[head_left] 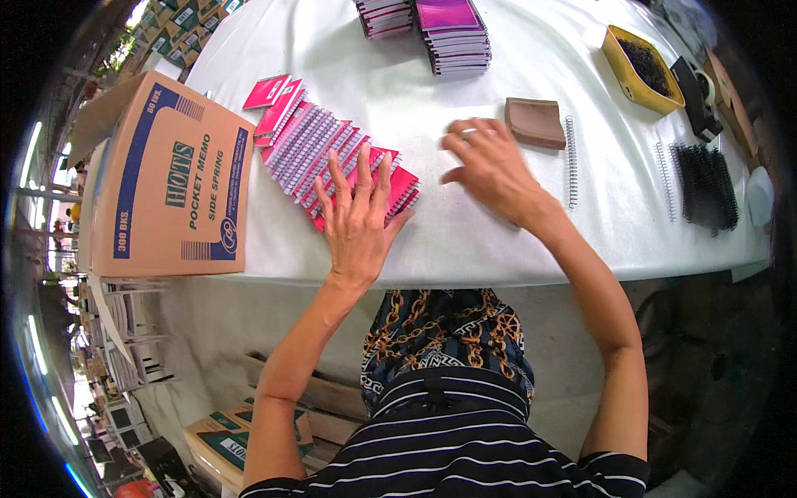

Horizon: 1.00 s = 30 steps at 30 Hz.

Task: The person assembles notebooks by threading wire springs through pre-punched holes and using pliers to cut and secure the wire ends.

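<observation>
My left hand [357, 224] rests with spread fingers on the near end of a row of small pink spiral-bound notepads [311, 149]. The pads lean over one another in a fanned line, their wire spines facing up. To the right, my right hand [490, 170] hovers over the white cloth with its fingers apart and a little blurred; nothing shows in it. Just beyond its fingers lies a brown block-like object [535, 123]. A single loose wire spiral [571, 162] lies beside that block.
An open cardboard box [174, 178] stands at the left table edge. Stacks of purple notepads [455, 37] sit at the far side. On the right are a yellow tub [643, 70] of dark bits, a black tape dispenser [697, 100] and a bundle of black spirals [706, 187].
</observation>
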Available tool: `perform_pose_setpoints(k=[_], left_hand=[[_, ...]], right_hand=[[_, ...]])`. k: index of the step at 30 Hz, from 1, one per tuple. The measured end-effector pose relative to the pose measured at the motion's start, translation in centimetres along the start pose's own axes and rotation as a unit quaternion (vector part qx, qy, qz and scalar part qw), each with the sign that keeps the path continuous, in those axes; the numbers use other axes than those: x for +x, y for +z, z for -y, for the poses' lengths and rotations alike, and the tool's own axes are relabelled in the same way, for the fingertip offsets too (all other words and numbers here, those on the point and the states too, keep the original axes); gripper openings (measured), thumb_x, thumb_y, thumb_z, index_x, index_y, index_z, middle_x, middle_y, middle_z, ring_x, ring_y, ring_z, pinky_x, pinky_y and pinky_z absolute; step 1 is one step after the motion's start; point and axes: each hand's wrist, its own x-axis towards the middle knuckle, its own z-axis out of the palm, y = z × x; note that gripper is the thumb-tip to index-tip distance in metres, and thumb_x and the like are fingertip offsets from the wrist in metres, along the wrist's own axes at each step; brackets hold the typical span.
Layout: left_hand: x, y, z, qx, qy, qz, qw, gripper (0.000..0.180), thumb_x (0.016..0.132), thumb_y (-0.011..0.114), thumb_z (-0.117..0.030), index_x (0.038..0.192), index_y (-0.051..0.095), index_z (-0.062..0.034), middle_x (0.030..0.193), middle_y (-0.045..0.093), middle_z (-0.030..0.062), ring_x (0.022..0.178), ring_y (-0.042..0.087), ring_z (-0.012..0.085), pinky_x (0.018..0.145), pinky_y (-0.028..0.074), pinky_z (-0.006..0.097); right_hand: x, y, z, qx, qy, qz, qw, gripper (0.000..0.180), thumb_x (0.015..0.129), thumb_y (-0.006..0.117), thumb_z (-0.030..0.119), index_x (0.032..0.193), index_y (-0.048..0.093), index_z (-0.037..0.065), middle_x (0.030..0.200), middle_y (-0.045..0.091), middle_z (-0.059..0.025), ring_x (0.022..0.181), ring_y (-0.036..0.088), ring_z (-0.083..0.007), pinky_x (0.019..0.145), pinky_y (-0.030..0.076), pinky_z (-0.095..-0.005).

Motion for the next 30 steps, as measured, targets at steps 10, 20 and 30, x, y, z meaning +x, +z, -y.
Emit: perform_pose_setpoints(k=[10, 20, 30], left_hand=[[1.0, 0.1, -0.2, -0.005, -0.013, 0.007, 1.000, 0.078, 0.079, 0.073, -0.041, 0.148, 0.041, -0.0225, 0.157, 0.029, 0.0087, 0.145, 0.015, 0.0452, 0.112, 0.018, 0.064], [0.7, -0.5, 0.1, -0.009, -0.002, 0.014, 1.000, 0.077, 0.078, 0.073, -0.043, 0.146, 0.043, -0.0224, 0.158, 0.027, 0.0103, 0.145, 0.015, 0.0460, 0.111, 0.016, 0.066], [-4.6, -0.2, 0.4, -0.045, -0.052, -0.026, 0.997, 0.091, 0.077, 0.075, -0.036, 0.153, 0.029, -0.0175, 0.160, 0.018, 0.0150, 0.145, 0.010, 0.0487, 0.109, 0.019, 0.067]], right_hand=[[-7.7, 1.0, 1.6, -0.188, 0.148, 0.014, 0.971, 0.050, 0.087, 0.065, 0.036, 0.123, 0.055, 0.003, 0.123, 0.051, -0.0182, 0.117, 0.048, -0.0303, 0.099, 0.037, -0.0526], [-3.7, -1.2, 0.5, -0.149, -0.027, -0.008, 0.988, 0.036, 0.082, 0.072, 0.026, 0.110, 0.059, 0.008, 0.106, 0.057, -0.0062, 0.104, 0.051, -0.0217, 0.090, 0.043, -0.0381], [0.7, 0.1, -2.1, 0.224, 0.207, 0.086, 0.948, 0.029, 0.095, 0.061, 0.028, 0.109, 0.056, 0.003, 0.095, 0.065, -0.0118, 0.080, 0.061, -0.0192, 0.069, 0.048, -0.0323]])
